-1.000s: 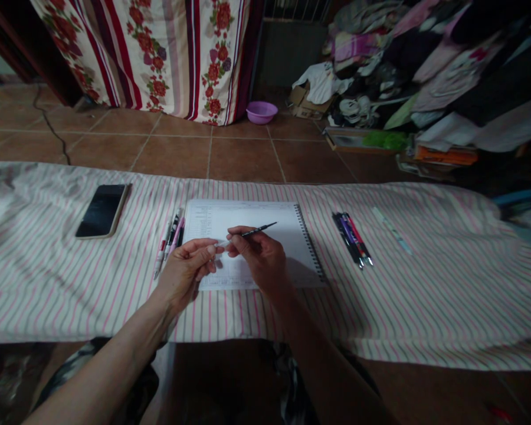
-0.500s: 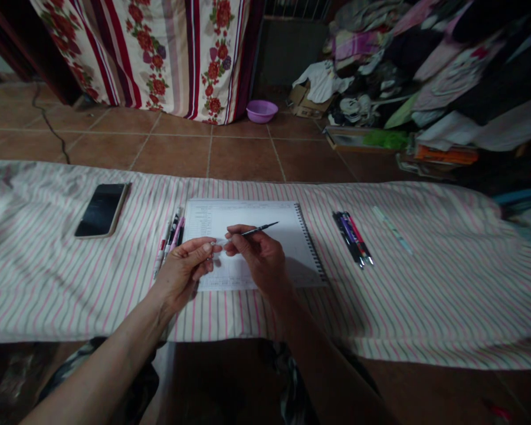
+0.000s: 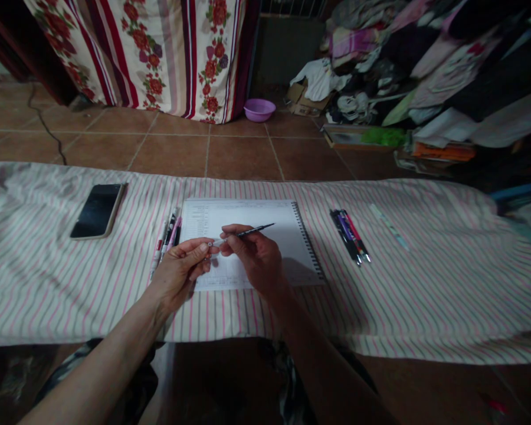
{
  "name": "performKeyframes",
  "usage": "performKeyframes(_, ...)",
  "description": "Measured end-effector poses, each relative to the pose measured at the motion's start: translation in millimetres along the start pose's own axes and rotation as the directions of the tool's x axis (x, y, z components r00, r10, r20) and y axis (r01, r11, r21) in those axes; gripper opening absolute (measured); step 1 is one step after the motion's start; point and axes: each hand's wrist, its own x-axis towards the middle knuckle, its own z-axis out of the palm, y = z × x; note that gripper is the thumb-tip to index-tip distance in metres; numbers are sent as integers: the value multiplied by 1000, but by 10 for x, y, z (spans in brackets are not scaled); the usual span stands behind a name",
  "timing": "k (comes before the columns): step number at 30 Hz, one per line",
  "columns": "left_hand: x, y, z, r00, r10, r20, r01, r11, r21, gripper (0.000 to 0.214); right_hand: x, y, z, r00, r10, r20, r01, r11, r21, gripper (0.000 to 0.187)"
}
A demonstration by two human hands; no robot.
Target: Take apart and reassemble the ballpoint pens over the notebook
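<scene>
My right hand is closed around a slim dark pen, whose thin point aims up and to the right. My left hand pinches a small clear, whitish piece at the pen's rear end, between the two hands. Whether that piece is joined to the pen I cannot tell. Both hands are over an open spiral notebook with printed lines on its page. Several pens lie beside the notebook's left edge, partly behind my left hand.
Right of the notebook lie several dark, purple and red pens and a pale pen. A phone rests at the left on the striped cloth. Beyond are a purple basin, a floral curtain and heaped clothes.
More of the clear piece shows between my hands, which have drawn slightly apart. The whole view has shifted a little; the things on the cloth have stayed in place.
</scene>
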Motion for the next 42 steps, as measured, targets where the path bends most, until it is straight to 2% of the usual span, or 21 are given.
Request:
performKeyframes(13, -7, -8, 24, 1000, 15, -15, -14, 998, 58, 21, 2, 44, -3, 1000, 0, 32, -1, 1000, 9, 17)
performKeyframes(34, 0, -1, 20, 1000, -1, -19, 2, 998, 62, 19, 9, 52, 7, 999, -29, 43, 29, 1000, -7, 16)
performKeyframes(42, -1, -10, 14, 1000, 3, -6, -3, 998, 62, 20, 0, 70, -14, 996, -44, 82, 48, 998, -40, 18)
